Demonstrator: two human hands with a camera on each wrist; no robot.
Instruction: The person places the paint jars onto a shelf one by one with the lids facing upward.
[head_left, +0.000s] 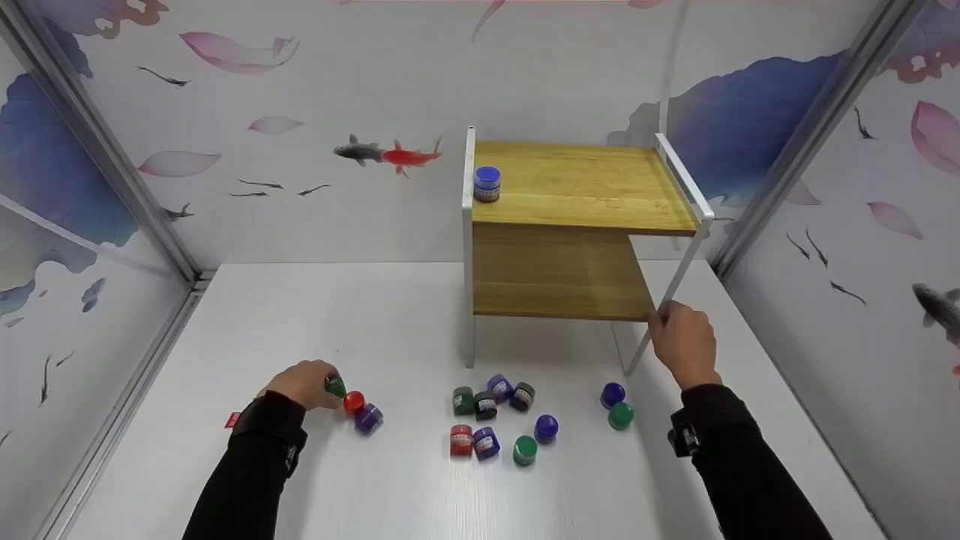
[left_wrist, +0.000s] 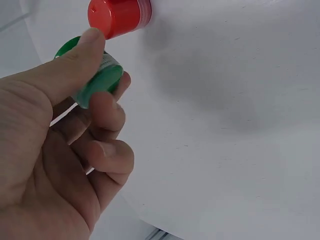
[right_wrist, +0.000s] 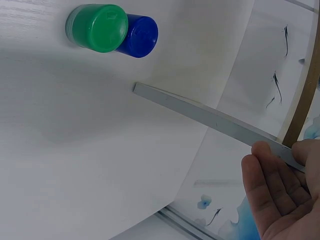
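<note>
My left hand (head_left: 304, 384) pinches a small green paint jar (left_wrist: 102, 75) between thumb and fingers. Just beyond it, a red-lidded jar (head_left: 353, 403) touches a purple-blue jar (head_left: 368, 419) on the table. My right hand (head_left: 685, 345) grips the white metal leg (right_wrist: 215, 117) of a two-tier wooden shelf (head_left: 555, 274), beside the lower board's front corner. One blue-lidded jar (head_left: 487, 184) stands at the left end of the upper board (head_left: 585, 187). Near the leg's foot, another blue-lidded jar (head_left: 613, 395) and a green-lidded jar (head_left: 621, 415) sit together.
In front of the shelf lie several jars, among them a red one (head_left: 461, 440), a dark green one (head_left: 463, 401), a black one (head_left: 523, 397) and a green-lidded one (head_left: 525, 450). Printed wall panels (head_left: 360, 210) enclose the white table (head_left: 262, 315) at the back and sides.
</note>
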